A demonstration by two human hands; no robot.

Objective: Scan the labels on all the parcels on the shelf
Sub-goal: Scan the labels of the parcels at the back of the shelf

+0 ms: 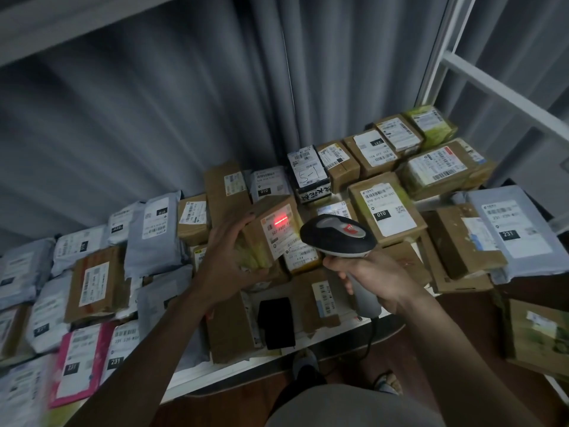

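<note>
Head view: left hand (229,260) is gripping tilted box (271,232), label facing right hand (374,277), which is clasping scanner (337,235) (red beam crossing the barcode), just beside

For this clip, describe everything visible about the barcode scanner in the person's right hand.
The barcode scanner is a handheld, pistol-shaped unit with a dark, rounded head, a light grey inset on top and a small red patch there. Its grey handle runs down into the right hand, whose fingers curl round it; a dark cable trails from the base. The head is raised above the parcels and points left at the tilted cardboard parcel held by the left hand, where a red scan line glows on the white label.
</note>
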